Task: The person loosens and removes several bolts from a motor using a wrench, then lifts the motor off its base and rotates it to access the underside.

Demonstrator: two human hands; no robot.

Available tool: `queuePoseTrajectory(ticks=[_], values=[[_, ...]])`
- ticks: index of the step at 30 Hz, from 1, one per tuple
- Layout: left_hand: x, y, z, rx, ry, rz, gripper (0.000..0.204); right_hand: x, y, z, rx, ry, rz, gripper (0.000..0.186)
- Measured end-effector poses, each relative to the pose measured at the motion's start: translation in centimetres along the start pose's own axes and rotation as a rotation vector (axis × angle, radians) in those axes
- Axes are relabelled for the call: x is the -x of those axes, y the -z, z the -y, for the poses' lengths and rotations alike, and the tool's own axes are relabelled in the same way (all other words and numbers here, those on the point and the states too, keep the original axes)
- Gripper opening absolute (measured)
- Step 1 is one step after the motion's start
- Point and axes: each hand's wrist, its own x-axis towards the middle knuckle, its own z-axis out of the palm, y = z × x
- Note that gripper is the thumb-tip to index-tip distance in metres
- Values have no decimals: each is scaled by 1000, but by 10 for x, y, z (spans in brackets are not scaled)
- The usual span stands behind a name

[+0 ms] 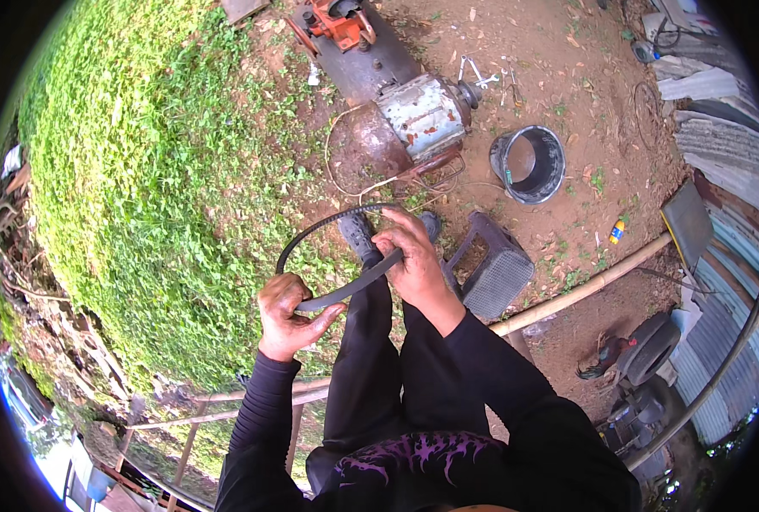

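A black drive belt (343,292) with a ribbed edge hangs as a loop between my two hands, above my legs. My left hand (284,314) is closed round its lower left part, the thumb pointing out to the right. Further up on the right, my right hand (411,258) pinches the loop between thumb and fingers. Beyond the hands, on the ground, lies a worn grey-white electric motor (422,119) with rust patches. A dark pulley (468,96) sits at its right end. It joins a rusty metal base (366,64) carrying an orange part (343,26).
Right of the motor stand a black bucket (548,177) and several wrenches (479,74). A dark plastic stool (500,275) is beside my right hand. A bamboo pole (597,283) crosses the right side, near tyres (652,350) and what looks like a rooster (601,358). Grass (149,171) covers the left.
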Motion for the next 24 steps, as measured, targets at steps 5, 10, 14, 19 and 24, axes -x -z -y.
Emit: queuePoseTrajectory(ticks=[5, 10, 14, 19, 24], values=[[15, -63, 18, 92, 95, -3, 34, 7, 27, -34, -56, -101, -73, 14], [22, -101, 16, 220, 229, 38, 32, 6, 51, -45, 282, -79, -125, 23], [19, -100, 24, 254, 215, -33, 31, 6, 55, -43, 423, -150, -108, 29], [21, -89, 27, 297, 244, -17, 29, 22, 36, -60, 282, -265, -43, 28], [26, -84, 32, 278, 223, 13, 22, 26, 32, -58, 176, -229, -186, 25]])
